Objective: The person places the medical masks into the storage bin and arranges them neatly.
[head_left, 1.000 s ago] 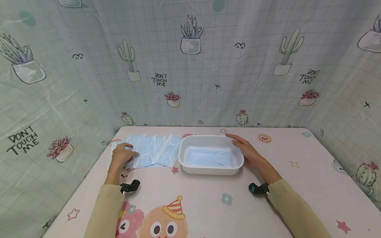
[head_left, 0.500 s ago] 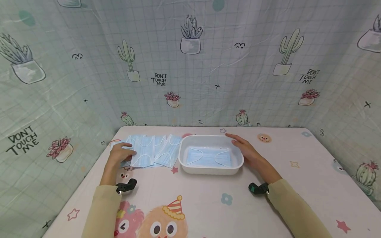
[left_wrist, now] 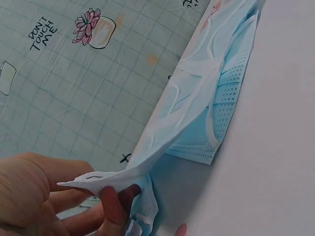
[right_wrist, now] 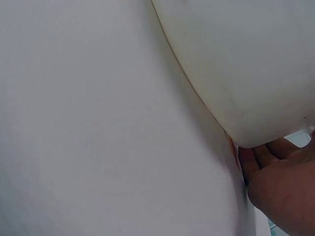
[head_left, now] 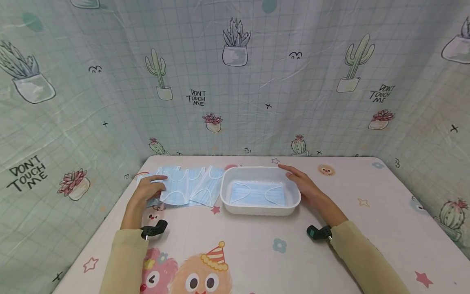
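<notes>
Blue pleated face masks [head_left: 207,185] with white ear loops lie overlapping in a row at the back left. My left hand [head_left: 147,191] is at the left end of the row. In the left wrist view, its fingers and thumb pinch the edge of one face mask [left_wrist: 162,142], whose near end is lifted and bent. A white plastic tub [head_left: 257,210] stands to the right of the row, with a face mask [head_left: 258,194] lying flat inside. My right hand [head_left: 305,185] holds the tub's back right corner; in the right wrist view, fingers [right_wrist: 263,156] bend against its outer wall.
The table [head_left: 249,253] has a pale cover printed with cartoon faces, stars and flowers. Cloth curtains [head_left: 242,102] with cactus drawings enclose its back and sides. A black wrist camera [head_left: 154,229] sits on the left wrist, another wrist camera [head_left: 318,232] on the right.
My left hand has shifted slightly left, drawing the mask it pinches a little to the left. The tub and right hand have stayed in place.
</notes>
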Tool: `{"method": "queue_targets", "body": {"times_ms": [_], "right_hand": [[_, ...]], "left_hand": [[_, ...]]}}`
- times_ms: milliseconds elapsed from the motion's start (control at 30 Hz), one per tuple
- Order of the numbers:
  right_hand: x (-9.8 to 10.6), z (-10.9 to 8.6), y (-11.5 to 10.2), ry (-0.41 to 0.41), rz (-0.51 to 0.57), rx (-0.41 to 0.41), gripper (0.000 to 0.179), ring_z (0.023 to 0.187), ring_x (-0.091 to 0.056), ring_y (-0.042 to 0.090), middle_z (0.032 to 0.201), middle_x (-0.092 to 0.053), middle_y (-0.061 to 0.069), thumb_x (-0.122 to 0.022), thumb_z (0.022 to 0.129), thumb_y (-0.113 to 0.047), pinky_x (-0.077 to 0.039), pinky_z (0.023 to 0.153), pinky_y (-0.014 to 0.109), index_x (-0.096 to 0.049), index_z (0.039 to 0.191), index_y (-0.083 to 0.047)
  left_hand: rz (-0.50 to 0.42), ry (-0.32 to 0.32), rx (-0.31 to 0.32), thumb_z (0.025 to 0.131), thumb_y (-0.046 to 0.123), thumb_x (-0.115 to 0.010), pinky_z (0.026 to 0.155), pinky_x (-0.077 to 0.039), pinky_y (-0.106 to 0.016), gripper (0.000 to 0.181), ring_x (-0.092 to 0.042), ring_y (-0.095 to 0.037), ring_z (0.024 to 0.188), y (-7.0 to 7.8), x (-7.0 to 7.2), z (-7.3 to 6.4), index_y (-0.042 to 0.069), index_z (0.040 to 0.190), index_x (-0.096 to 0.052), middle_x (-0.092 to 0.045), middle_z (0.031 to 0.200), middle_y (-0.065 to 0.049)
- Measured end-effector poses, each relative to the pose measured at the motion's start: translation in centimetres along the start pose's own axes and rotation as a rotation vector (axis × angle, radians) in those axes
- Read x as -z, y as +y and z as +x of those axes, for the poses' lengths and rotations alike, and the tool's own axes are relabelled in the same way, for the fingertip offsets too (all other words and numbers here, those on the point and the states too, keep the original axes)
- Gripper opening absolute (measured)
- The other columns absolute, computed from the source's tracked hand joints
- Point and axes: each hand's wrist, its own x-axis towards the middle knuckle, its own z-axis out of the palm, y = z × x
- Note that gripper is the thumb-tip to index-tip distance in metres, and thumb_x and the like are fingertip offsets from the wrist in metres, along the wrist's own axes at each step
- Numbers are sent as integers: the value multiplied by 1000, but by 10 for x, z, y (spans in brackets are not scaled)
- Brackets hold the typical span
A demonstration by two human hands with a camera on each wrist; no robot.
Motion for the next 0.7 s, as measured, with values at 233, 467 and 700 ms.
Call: {"method": "queue_targets", "body": {"times_ms": [233,467,700], "right_hand": [[1,1,2,-2,15,-1,49,160,-18,35,175,-14,1,-37,113,-24,-15,129,59,-37,161,-21],[2,2,2,-6,18,5,49,160,-19,35,175,-14,1,-38,113,-24,-15,129,59,-37,161,-21],[1,2,3,-2,18,3,49,160,-21,36,175,-15,2,-39,113,-24,-17,128,58,-36,162,-20]], "left_hand": [[3,-22,15,96,13,-62,69,-50,-23,51,-57,-13,83,0,0,-1,0,145,-56,-57,131,-17],[-31,-43,-15,93,18,-76,71,-53,-23,61,-59,-15,89,0,0,-5,-2,146,-53,-55,129,-15],[-4,-43,-41,93,9,-71,69,-48,-24,62,-49,-17,88,0,-1,-2,1,150,-50,-47,131,-17]]}}
